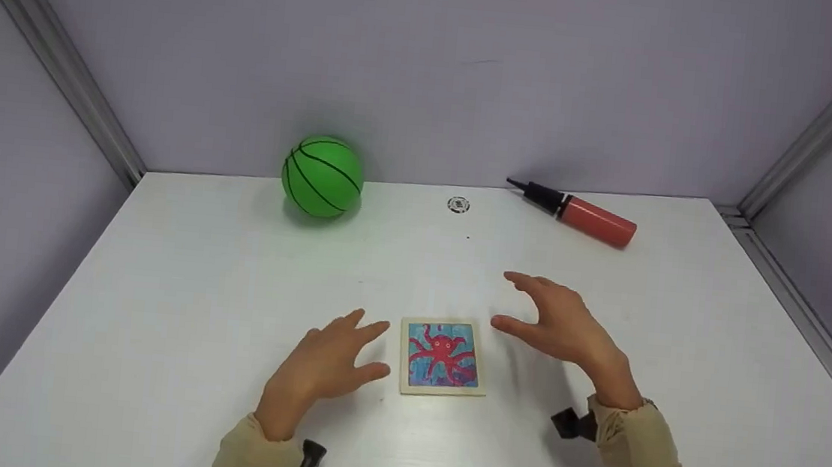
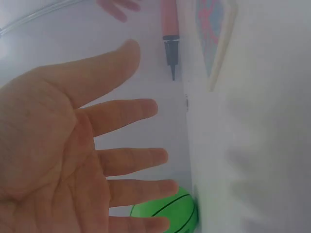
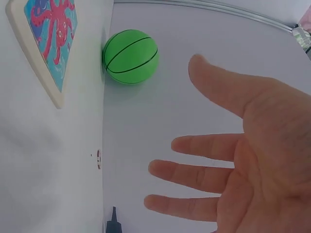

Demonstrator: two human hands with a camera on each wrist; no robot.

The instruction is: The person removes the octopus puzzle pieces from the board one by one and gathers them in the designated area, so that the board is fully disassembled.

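Note:
A small square wooden puzzle point(image 1: 443, 357) with a pink octopus on blue lies flat on the white table point(image 1: 176, 303). My left hand point(image 1: 326, 361) hovers just left of it, fingers spread and palm bare in the left wrist view. On the other side, my right hand point(image 1: 563, 321) is held above the table, up and to the right of the puzzle, thumb apart from the fingers. Neither hand holds anything. The right wrist view shows the puzzle's light wooden frame point(image 3: 36, 63) and the straight fingers point(image 3: 194, 177) of that hand.
A green ball point(image 1: 323, 177) with black lines rests at the back left against the wall. At the back right lies a red hand pump point(image 1: 598, 221) with a black nozzle. Between them is a round black-and-white mark point(image 1: 458, 205). Pale walls point(image 1: 430, 77) enclose the table.

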